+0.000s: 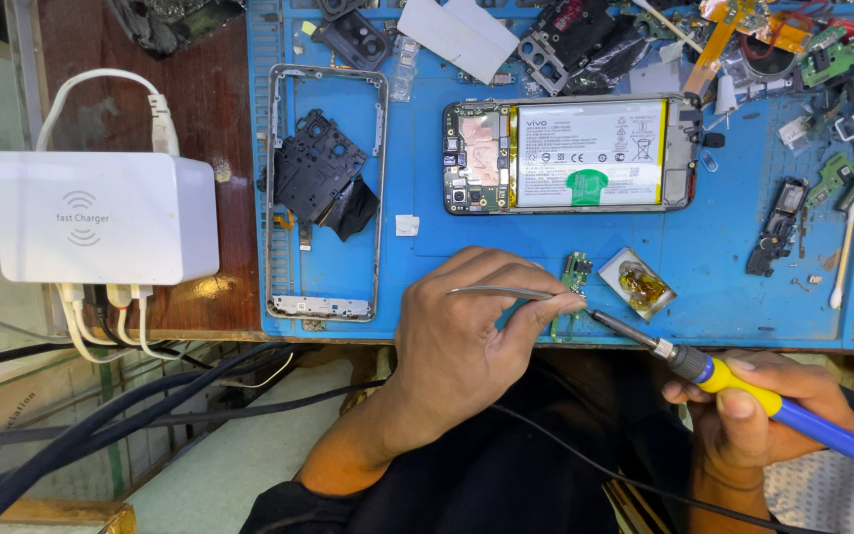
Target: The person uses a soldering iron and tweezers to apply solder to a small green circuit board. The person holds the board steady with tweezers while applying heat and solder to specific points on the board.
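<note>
A head-worn camera looked down on a blue work mat [427, 287] at the front edge of a bench. The left hand [457, 346] was closed around thin metal tweezers [501, 291], pinching them together on a small green circuit board [573, 277] that lay on the mat near the front edge. The right hand [753, 405] was wrapped tight around a soldering iron [743, 388] with a blue and yellow grip, its tip touching the tweezer points at the small board.

Just right of the board lay one small square tin of amber flux [637, 283], close but not touching. Behind it, further up the mat, one opened phone [570, 155] lay face down, its white battery showing. To the left sat one empty phone frame [326, 193] with black plastic parts [320, 173] inside it. Loose boards, covers and ribbon cables [743, 40] crowded the mat's far and right edges, too many and too jumbled to count. Nothing lay between the hands and the small board.

Off the mat, at left, stood one white charger box [101, 218] with several white cables [101, 326] plugged in; their exact number was unclear.
</note>
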